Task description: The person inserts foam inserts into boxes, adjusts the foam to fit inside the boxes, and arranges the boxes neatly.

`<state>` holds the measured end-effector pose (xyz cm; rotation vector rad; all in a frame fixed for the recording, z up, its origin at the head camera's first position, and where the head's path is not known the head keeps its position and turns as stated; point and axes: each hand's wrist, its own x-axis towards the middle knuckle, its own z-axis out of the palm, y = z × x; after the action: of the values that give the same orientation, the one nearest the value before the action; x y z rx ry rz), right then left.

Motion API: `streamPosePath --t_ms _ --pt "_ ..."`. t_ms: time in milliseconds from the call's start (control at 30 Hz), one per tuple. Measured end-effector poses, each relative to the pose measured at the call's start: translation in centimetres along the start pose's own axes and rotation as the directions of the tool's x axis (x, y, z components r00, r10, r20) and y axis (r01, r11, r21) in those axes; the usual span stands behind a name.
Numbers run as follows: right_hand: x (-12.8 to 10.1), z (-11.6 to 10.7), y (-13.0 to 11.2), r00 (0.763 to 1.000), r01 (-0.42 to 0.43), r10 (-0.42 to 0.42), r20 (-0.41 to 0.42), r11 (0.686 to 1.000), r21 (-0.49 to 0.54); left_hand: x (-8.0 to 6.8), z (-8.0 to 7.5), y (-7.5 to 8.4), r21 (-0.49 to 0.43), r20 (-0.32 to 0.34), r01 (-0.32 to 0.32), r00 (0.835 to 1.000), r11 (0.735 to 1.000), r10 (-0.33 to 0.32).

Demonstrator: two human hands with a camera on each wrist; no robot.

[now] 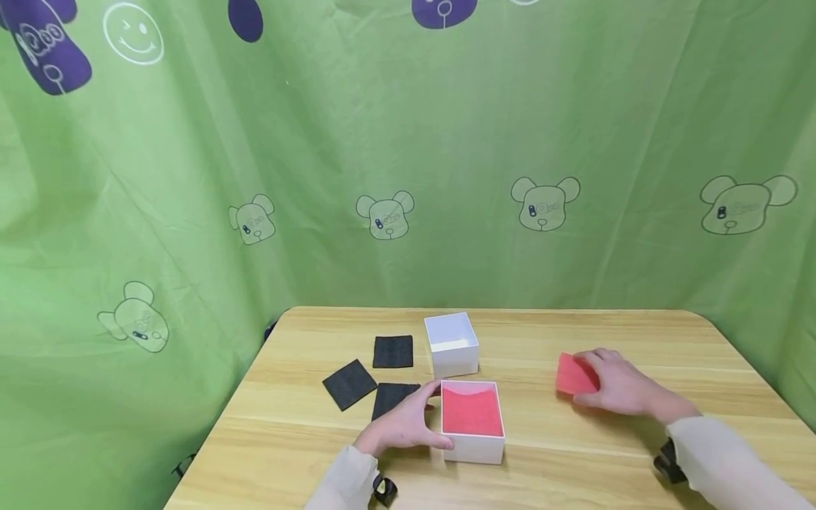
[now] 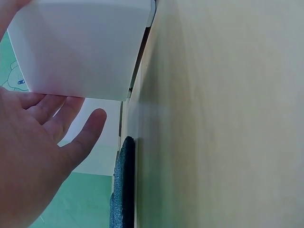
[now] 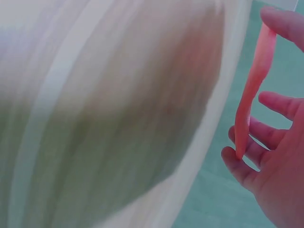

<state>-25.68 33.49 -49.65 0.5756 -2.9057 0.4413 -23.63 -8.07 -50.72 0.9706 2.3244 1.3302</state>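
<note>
Head view: left hand (image 1: 404,425) rests flat-fingered against the white box (image 1: 473,446) lined with red; keep it steady. Farther right, right hand (image 1: 621,389) pinches a red foam sheet (image 1: 574,374) off the table (image 1: 637,333); carry it level.

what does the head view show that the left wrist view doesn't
Only the head view shows the right hand holding a red pad, the red pad lining the near white box, the empty white box behind it, and all three black pads.

Only the left wrist view shows the left palm and spread fingers from below, close beside the box wall.

Both show the left hand, the near white box, a black pad and the wooden table.
</note>
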Motion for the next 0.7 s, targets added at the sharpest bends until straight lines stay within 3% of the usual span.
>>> streamPosePath --t_ms 700 --pt "0.1 -2.7 -6.6 0.981 0.171 -0.168 -0.094 0.985 0.031 -0.1 0.0 0.1 0.023 -0.004 0.015 1.0 1.0 -0.015"
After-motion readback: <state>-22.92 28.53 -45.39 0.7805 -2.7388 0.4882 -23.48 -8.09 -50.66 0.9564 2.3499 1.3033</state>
